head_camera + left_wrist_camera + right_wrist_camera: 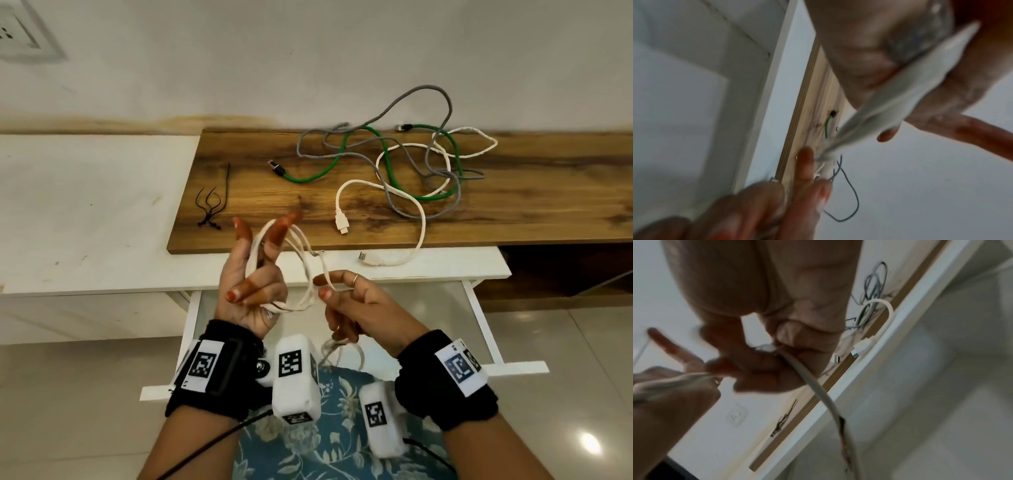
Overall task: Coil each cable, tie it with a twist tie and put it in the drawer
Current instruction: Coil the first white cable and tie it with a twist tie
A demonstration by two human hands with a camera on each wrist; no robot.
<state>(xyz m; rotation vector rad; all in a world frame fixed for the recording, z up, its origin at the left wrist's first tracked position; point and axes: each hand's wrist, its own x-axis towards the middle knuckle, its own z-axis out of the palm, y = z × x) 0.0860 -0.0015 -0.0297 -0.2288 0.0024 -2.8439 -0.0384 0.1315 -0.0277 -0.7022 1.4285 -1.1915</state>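
Observation:
My left hand (253,277) is raised palm-up in front of the wooden board, two fingers pointing up, and holds several loops of a white cable (301,260) wound round it. My right hand (346,301) pinches a strand of that cable between thumb and forefinger just right of the coil. The loose tail (342,349) hangs below its curled fingers, over the open white drawer (481,318). In the blurred left wrist view the white cable (900,91) crosses the palm. The right wrist view shows the cable (818,386) running out of the curled fingers.
On the wooden board (239,192) lie black twist ties (209,205) at the left, then a tangle of a green cable (308,176), a grey cable (421,90) and a white USB cable (419,219). A floral cloth (308,445) covers my lap.

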